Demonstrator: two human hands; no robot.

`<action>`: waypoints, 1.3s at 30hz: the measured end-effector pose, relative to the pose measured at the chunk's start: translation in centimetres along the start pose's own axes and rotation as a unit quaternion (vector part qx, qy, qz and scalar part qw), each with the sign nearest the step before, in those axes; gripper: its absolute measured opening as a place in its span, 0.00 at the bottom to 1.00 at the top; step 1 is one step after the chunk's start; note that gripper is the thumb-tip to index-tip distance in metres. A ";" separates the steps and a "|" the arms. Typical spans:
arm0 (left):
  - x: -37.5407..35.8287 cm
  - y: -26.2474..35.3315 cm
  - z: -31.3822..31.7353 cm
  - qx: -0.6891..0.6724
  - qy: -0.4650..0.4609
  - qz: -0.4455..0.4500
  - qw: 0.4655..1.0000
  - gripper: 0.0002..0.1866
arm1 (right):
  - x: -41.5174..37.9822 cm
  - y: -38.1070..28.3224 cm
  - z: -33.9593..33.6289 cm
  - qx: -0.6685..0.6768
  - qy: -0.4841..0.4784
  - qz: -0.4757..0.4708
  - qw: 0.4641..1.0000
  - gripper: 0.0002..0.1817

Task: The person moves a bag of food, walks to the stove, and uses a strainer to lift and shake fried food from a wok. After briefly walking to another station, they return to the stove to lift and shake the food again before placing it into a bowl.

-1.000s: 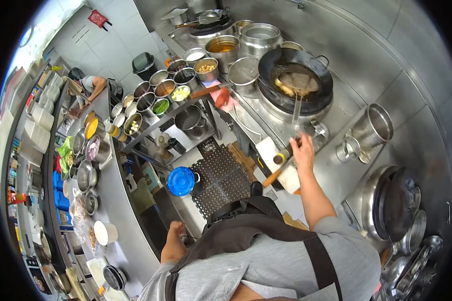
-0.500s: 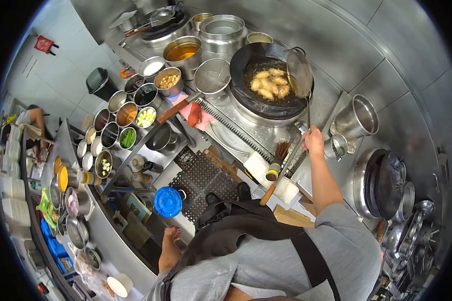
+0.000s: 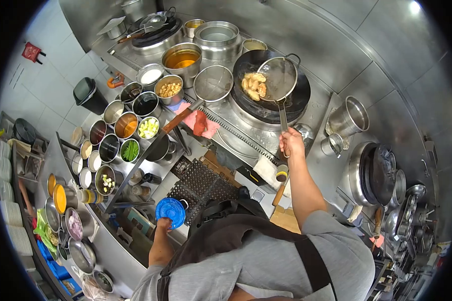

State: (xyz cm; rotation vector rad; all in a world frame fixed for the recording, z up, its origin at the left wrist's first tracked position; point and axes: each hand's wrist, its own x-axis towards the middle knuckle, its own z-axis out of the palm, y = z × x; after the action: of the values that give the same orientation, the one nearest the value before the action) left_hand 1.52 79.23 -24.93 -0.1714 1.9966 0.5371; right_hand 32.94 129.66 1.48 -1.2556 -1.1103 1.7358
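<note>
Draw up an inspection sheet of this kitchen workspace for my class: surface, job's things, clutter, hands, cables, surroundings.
Surface: steel stove, wet-looking spots.
Job's things: strainer over wok; food at strainer's edge.
Clutter: pink cloth on stove edge; second strainer, its handle past that edge.
Hands: right hand grips strainer's handle; left hand by round blue object, contact unclear.
Cables: nothing seen.
Surroundings: black mat on floor, bin beyond the pots.

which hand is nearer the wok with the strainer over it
Right. The right hand grips the strainer by its handle, just on the wok's near side; the left hand is farther off, at the person's left.
</note>
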 end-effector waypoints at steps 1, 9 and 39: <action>0.4 0.3 -0.1 0.002 -0.004 0.004 1.000 0.06 | -0.6 -0.3 0.1 -0.016 -0.005 -0.005 1.000 0.05; 4.6 1.4 2.1 0.087 -0.045 0.078 0.992 0.07 | -2.5 -2.9 1.4 -0.205 -0.014 -0.047 0.978 0.20; -0.9 -1.6 0.3 -0.001 -0.046 -0.009 0.999 0.05 | 6.6 1.9 -2.7 -0.046 0.086 -0.009 0.995 0.14</action>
State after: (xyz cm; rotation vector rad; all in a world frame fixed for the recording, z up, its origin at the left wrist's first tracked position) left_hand 2.71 77.86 -24.76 -0.1620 1.9034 0.5266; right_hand 33.62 135.51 -3.05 -1.4186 -1.1057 1.5457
